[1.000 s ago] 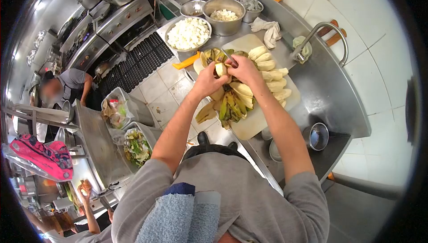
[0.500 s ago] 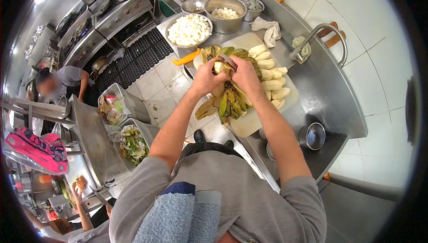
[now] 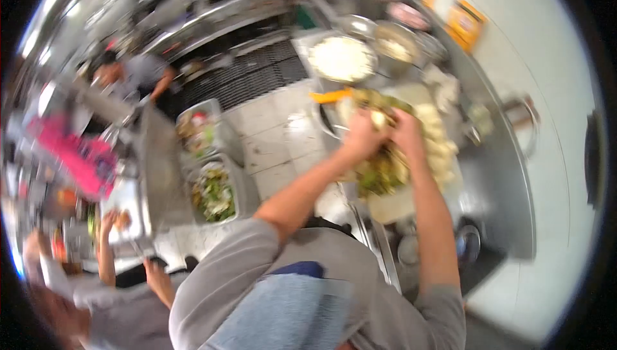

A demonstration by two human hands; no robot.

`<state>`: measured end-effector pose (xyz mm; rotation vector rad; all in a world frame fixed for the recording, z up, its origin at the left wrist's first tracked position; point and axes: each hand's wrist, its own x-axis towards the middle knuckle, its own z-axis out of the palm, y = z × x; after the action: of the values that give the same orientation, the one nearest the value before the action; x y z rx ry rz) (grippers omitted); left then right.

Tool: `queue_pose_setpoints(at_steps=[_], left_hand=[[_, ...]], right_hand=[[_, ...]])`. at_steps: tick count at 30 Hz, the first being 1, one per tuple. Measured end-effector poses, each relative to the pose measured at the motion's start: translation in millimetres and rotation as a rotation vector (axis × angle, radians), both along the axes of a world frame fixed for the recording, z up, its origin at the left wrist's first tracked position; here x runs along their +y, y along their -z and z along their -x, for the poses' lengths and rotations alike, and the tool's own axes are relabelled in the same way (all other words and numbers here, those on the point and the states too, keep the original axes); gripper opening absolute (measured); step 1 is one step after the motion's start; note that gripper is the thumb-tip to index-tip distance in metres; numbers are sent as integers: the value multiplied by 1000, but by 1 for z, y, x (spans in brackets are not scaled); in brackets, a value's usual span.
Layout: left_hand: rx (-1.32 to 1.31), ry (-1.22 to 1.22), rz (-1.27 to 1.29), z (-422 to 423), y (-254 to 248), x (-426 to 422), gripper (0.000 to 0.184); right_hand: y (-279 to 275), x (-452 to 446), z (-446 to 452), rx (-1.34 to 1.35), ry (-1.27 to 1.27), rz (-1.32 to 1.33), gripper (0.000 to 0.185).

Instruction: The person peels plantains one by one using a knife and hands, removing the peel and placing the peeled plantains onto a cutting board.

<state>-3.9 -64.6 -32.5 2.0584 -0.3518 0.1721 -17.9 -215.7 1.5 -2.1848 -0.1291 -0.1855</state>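
My left hand (image 3: pixel 366 136) is wrapped round a partly peeled plantain (image 3: pixel 380 120), whose pale flesh shows between my hands. My right hand (image 3: pixel 407 133) closes on the plantain's peel from the other side; blur hides its fingertips. Below them lie green and yellow plantain peels (image 3: pixel 379 178) on a white cutting board (image 3: pixel 391 212). Pale peeled plantains (image 3: pixel 439 147) sit in rows along the right of the board. Left of my hands is an orange handle (image 3: pixel 331 96), probably a knife's.
A bowl of white cubes (image 3: pixel 342 59) and a metal pot (image 3: pixel 395 41) stand beyond the board. A yellow-orange box (image 3: pixel 465 25) is by the wall. Two bins of scraps (image 3: pixel 215 192) stand to the left. Co-workers (image 3: pixel 144 73) are at the left and lower left.
The view has swung left, so my hands and the counter appear further right, and blurred. A co-worker at lower left shows more. Both hands keep hold of the plantain.
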Motion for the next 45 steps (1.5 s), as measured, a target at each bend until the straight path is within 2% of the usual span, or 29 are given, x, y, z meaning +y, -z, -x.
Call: queue_pose_setpoints(at_steps=[1,4,7,10,11,15,19,21,24,25,26,27,28,29,30,31,34,36,40,41,44,45], left_hand=[[133,6,54,6,-15,-1,42],[171,-110,-37,13,-32,-4,44],[123,-90,11,6,-23,-3,41],[136,166,214,-15,-10,12,36],[92,241,152,-23,-5,17,34],[40,341,20,-42,-1,21,37],[125,501,-113,-56,-12,34,40],[214,569,-106,-64,-11,39,40],[419,685,13,-73,-10,45,39],[324,672,-34,-74,-15,47,38],[380,630,-37,-68,-26,51,38],[419,623,42,-75,-2,42,40],[494,506,75,-59,-17,40,45],[519,324,-158,-48,-32,33,48],[297,118,-98,-35,-21,25,50],[131,-4,-94,-21,-23,19,53],[254,-114,-70,2,-38,8,56],[243,-6,85,-15,-13,13,55],[206,130,-41,-31,-14,27,48],[150,130,-88,-35,-11,26,47],[183,206,18,-41,-15,24,51],[301,248,61,-44,-15,26,49]], right_hand=[[36,-12,-15,-59,0,-61,36],[47,-19,-22,-72,-18,-51,30],[31,-11,-14,-46,79,39,29],[14,-1,-3,-38,68,60,32],[15,0,-3,-113,27,67,32],[20,-4,-10,-84,7,57,29],[19,-5,-14,-89,29,105,27],[10,0,-10,-67,63,204,25],[7,6,-9,-68,68,104,22],[1,10,-7,-69,98,205,19],[-3,13,-6,-88,96,238,20],[-4,14,-6,-104,102,272,20],[-1,15,-8,-132,125,264,20],[4,14,-10,-163,146,255,19],[5,13,-9,-184,153,199,18],[3,13,-7,-139,199,251,16],[4,14,-3,-193,192,52,13],[2,14,-3,-119,212,111,14],[4,15,-2,-146,215,52,16],[12,13,-6,-181,226,104,15],[13,15,-7,-203,256,71,14],[13,15,-7,-205,267,88,16]])
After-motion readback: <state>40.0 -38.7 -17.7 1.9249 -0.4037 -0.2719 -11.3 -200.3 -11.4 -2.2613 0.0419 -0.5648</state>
